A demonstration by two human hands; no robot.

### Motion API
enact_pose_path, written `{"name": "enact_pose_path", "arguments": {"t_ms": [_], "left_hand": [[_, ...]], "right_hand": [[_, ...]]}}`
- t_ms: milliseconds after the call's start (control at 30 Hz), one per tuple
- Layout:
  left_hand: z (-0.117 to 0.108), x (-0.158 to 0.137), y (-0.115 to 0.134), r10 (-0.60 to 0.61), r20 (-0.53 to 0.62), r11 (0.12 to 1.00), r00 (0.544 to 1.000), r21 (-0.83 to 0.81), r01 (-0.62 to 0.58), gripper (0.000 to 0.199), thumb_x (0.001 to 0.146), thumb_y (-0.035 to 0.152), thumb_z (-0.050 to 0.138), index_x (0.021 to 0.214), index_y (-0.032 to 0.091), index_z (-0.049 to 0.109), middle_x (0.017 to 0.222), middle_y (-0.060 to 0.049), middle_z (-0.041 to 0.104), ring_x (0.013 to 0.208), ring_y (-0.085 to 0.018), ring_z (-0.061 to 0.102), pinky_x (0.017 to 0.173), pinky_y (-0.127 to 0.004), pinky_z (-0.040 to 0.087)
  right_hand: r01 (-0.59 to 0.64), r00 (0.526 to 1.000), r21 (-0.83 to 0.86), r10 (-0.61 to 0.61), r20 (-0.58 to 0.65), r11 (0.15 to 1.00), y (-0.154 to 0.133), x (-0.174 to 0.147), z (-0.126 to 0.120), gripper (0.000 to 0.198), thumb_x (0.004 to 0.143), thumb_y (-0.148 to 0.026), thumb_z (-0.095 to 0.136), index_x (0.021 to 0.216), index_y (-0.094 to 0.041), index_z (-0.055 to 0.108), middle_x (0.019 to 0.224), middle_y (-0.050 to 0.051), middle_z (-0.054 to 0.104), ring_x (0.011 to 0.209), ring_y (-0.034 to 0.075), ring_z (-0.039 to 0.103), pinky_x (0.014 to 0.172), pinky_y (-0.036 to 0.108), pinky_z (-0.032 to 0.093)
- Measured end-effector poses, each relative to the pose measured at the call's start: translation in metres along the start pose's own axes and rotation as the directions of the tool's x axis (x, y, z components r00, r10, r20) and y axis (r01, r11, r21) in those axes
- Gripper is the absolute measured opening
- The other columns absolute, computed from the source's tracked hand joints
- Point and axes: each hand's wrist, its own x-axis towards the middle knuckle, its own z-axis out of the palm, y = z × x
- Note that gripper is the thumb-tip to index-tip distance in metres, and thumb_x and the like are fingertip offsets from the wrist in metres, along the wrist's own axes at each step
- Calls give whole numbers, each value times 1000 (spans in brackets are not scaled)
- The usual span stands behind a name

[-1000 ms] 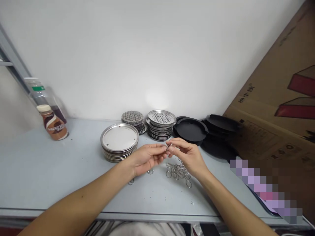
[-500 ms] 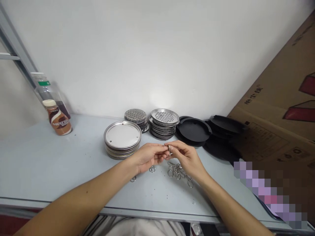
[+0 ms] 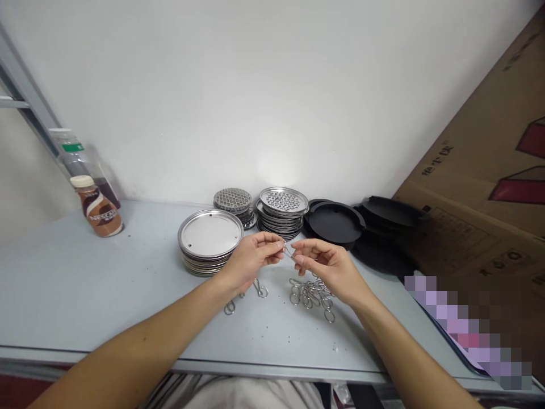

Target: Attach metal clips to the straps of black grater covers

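Between my two hands is a small piece of bent silver wire (image 3: 289, 251), pinched at both ends above the table. My left hand (image 3: 253, 258) is closed on its left end with thumb and fingertips. The thumb and forefinger of my right hand (image 3: 326, 264) close on its other end. Under my right hand lies a heap of wire pieces with rings (image 3: 312, 294). A few more ringed wire pieces (image 3: 261, 289) lie below my left hand, partly hidden by it. A stack of round metal plates (image 3: 210, 234) stands just beyond my left hand.
Behind stand stacks of perforated metal discs (image 3: 233, 200), grater-like discs (image 3: 284, 201) and black round trays (image 3: 334, 221). A brown drink bottle (image 3: 100, 210) and a clear bottle (image 3: 70, 162) are at left. A large cardboard box (image 3: 481, 210) leans at right.
My hands have drawn slightly apart, and the wire piece between them now lies slanted rather than upright. More of the wire pieces on the table shows.
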Motion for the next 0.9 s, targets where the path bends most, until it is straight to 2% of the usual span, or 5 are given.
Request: {"name": "enact_pose_path", "arguments": {"t_ms": [267, 467, 567, 733, 900], "left_hand": [[7, -3, 1, 38, -66, 984, 997, 178, -25, 11, 78, 18, 66, 87, 16, 71, 72, 0, 62, 68, -11, 54, 68, -26, 43], [1, 0, 2, -121, 66, 992, 990, -39, 124, 11, 74, 14, 68, 85, 13, 71, 78, -5, 67, 73, -13, 60, 73, -27, 46], [-3, 2, 1, -187, 135, 973, 973, -112, 203, 19, 73, 8, 67, 91, 11, 72, 76, -5, 67, 72, -12, 61, 72, -26, 47], [-4, 3, 3, -206, 137, 965, 969, -136, 224, 12, 78, 10, 74, 89, 9, 74, 79, -5, 67, 72, -9, 61, 73, -22, 49], [-5, 5, 2, -220, 122, 950, 968, -196, 241, 12, 78, 9, 76, 90, 6, 76, 78, -5, 67, 69, -6, 61, 69, -15, 51]], "right_hand": [[183, 968, -444, -241, -77, 877, 9, -5, 15, 17, 90, -33, 61, 91, -20, 73, 69, 3, 67, 64, 16, 62, 65, 30, 52], [-165, 978, 74, 153, 144, 983, 0, 0, 3, 35, 90, -45, 60, 90, -14, 75, 76, 5, 66, 63, 16, 64, 61, 32, 56], [-174, 982, 148, 160, 103, 974, 1, 1, 1, 29, 85, -41, 68, 94, -15, 75, 72, 3, 65, 60, 15, 63, 61, 33, 57], [71, 992, -140, -84, -92, 988, 4, -1, 3, 23, 89, -31, 63, 107, -20, 73, 70, 1, 67, 58, 14, 63, 59, 29, 52], [359, 895, -527, -445, -40, 770, 10, -3, 7, 25, 92, -24, 57, 112, -24, 73, 84, 6, 69, 70, 17, 64, 63, 30, 53]]}}
